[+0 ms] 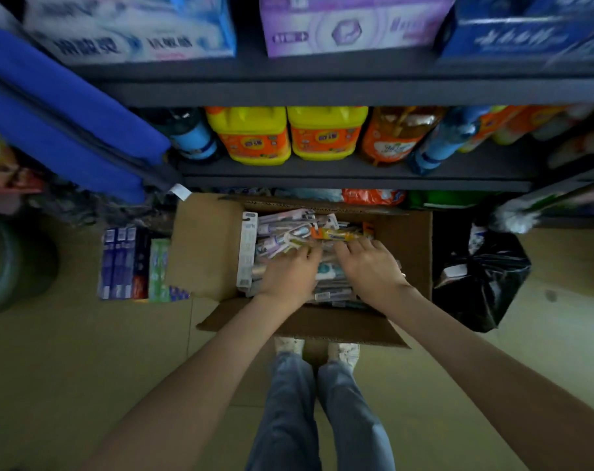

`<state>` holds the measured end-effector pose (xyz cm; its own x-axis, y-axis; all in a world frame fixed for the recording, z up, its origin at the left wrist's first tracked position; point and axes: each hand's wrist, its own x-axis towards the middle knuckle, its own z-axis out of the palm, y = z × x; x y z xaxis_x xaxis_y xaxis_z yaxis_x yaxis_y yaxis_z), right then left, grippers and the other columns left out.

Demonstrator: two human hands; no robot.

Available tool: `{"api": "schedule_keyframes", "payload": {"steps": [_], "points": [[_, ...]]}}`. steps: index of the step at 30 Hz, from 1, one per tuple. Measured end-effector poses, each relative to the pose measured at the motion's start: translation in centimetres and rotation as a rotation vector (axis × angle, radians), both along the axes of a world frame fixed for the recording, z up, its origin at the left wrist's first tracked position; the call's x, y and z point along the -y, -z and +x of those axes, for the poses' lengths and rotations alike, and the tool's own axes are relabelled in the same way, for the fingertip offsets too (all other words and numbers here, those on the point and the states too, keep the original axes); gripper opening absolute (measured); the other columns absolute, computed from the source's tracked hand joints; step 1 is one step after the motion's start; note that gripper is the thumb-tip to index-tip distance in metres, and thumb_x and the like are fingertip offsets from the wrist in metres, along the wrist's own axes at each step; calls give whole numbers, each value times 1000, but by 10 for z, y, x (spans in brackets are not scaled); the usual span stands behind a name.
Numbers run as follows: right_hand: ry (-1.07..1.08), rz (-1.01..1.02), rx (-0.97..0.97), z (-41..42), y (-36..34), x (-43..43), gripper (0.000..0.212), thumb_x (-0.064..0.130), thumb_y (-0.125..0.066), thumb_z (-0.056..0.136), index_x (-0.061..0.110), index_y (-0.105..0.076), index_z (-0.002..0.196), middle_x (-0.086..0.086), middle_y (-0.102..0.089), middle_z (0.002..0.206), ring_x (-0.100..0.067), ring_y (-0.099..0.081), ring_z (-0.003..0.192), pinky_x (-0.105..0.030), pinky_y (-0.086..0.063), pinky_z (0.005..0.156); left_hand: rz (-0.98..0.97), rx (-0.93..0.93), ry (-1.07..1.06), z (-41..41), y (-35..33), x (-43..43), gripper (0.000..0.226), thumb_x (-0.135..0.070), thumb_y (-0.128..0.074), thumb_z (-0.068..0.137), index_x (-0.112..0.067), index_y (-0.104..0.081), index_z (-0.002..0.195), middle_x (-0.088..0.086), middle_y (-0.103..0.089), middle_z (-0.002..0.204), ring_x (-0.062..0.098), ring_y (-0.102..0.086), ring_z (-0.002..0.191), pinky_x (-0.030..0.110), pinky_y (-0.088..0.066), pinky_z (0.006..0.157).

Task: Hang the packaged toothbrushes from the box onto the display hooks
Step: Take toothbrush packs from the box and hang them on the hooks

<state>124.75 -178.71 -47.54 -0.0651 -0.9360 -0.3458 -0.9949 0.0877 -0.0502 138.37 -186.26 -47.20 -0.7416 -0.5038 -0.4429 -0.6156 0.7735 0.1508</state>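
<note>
Cardboard box (203, 246) is seen open on the floor (85, 351), just near of the bottom shelf (322, 183). Packaged toothbrushes (282, 229) are heaped inside it. Right hand (366, 266) is laid on the heap, fingers spread, tips beside an orange pack (336, 234). Left hand (290, 271) is pushed fingers-first among the packs; whether anything is gripped cannot be told. Black bag (482, 277) is noted right of the box.

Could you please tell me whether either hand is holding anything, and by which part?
It cannot be told: the left hand and right hand both lie on the toothbrush packs in the box, grip unclear.
</note>
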Motion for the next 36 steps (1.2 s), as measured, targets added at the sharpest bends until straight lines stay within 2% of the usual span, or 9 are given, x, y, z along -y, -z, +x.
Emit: {"api": "schedule_keyframes", "payload": {"steps": [2,4,8,11,18,24,31,33,36], "points": [[9,80,36,3,-3,2,72,7,-69,80,5,-30,140,-20,-54,127,-34,-52,119,-42,-45,97,-23,11,5,4,-9,0,50,-11,-52,92,-12,-35,139,9,-58,123,26,-59,104,35,-49,80],[99,150,77,1,-1,1,72,9,-62,86,14,-18,143,-16,-51,133,-32,-48,124,-42,-40,103,-39,37,1,14,-13,6,46,-10,-47,94,-13,-35,138,9,-59,121,25,-59,101,33,-47,75],[232,201,71,-16,-6,-6,62,10,-55,90,16,-22,141,-15,-52,131,-32,-49,121,-41,-42,98,-8,147,-199,49,-18,25,41,-15,-48,96,-14,-37,135,6,-58,110,15,-50,76,26,-41,58],[337,205,135,-26,-20,-6,53,12,-54,92,14,-31,140,-12,-48,133,-30,-46,123,-40,-46,94,105,143,-508,72,-30,35,38,-19,-53,96,-14,-43,131,6,-59,96,21,-56,74,29,-43,53],[460,172,510,-24,-36,16,46,18,-54,95,12,-41,139,-9,-38,135,-28,-52,117,-35,-43,97,764,-338,-1103,72,-42,39,31,-25,-61,94,-10,-56,120,5,-69,89,18,-67,78,33,-56,72],[381,398,540,-5,103,23,54,11,-56,94,14,-32,142,-9,-32,144,-28,-42,126,-37,-42,96,1121,-430,-1370,68,44,42,29,-15,-65,89,0,-63,114,10,-70,92,15,-68,79,22,-56,63],[327,557,265,26,277,23,57,14,-47,99,16,-19,149,-10,-27,152,-29,-32,137,-44,-33,107,1346,-462,-1359,82,148,43,16,-12,-61,91,-9,-65,106,3,-72,88,15,-69,86,31,-55,82],[470,517,383,31,273,28,60,25,-51,98,15,-20,149,-12,-31,150,-30,-34,135,-43,-34,107,1364,-478,-1383,83,149,41,12,-11,-61,91,-10,-66,101,4,-72,87,16,-69,87,31,-56,82],[757,292,850,40,207,49,46,35,-50,98,18,-41,139,-4,-55,128,-26,-55,113,-36,-45,91,1372,-482,-1389,79,124,40,10,-8,-59,92,-8,-64,100,7,-71,87,18,-68,85,31,-57,81]]}}
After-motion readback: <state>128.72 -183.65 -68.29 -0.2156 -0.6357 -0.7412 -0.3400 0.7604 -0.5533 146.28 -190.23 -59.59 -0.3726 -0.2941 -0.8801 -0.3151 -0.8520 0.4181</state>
